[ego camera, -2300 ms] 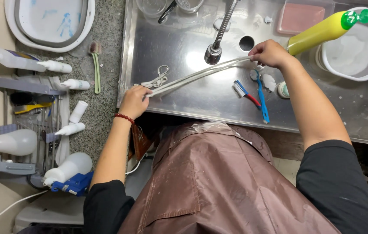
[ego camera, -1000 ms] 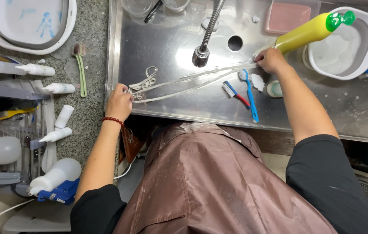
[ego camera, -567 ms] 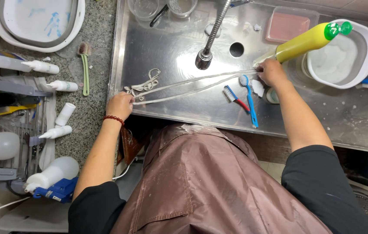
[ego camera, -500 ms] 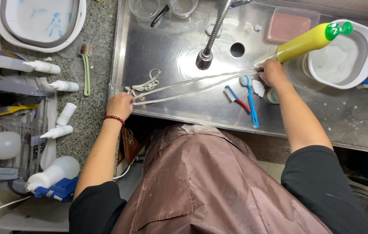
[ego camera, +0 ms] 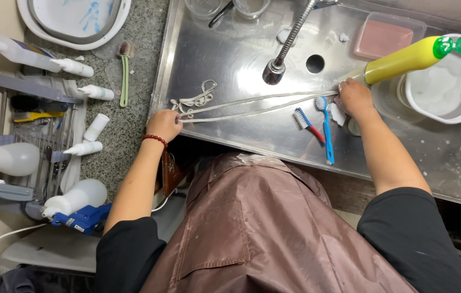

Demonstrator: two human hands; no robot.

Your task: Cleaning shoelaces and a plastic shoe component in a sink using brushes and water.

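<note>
A long white lace (ego camera: 257, 106) is stretched taut across the steel sink (ego camera: 230, 49), with its spare end looped at the left. My left hand (ego camera: 164, 125), a red bead bracelet at its wrist, pinches the lace at the sink's front left edge. My right hand (ego camera: 353, 97) grips the other end and a yellow bottle with a green cap (ego camera: 404, 57), which tilts up to the right. A blue toothbrush (ego camera: 325, 127) and a red-handled brush (ego camera: 306, 122) lie just left of my right hand.
A faucet hose (ego camera: 287, 40) hangs over the drain hole (ego camera: 315, 63). A white basin (ego camera: 442, 87) with foam and a pink box (ego camera: 385, 38) sit at the right. White bottles (ego camera: 87, 146), a rack (ego camera: 30, 130) and a green brush (ego camera: 125, 70) occupy the granite counter at left.
My left hand slid from inside the sink back to its front left edge, pulling the lace straighter. My right hand stayed on the lace and bottle.
</note>
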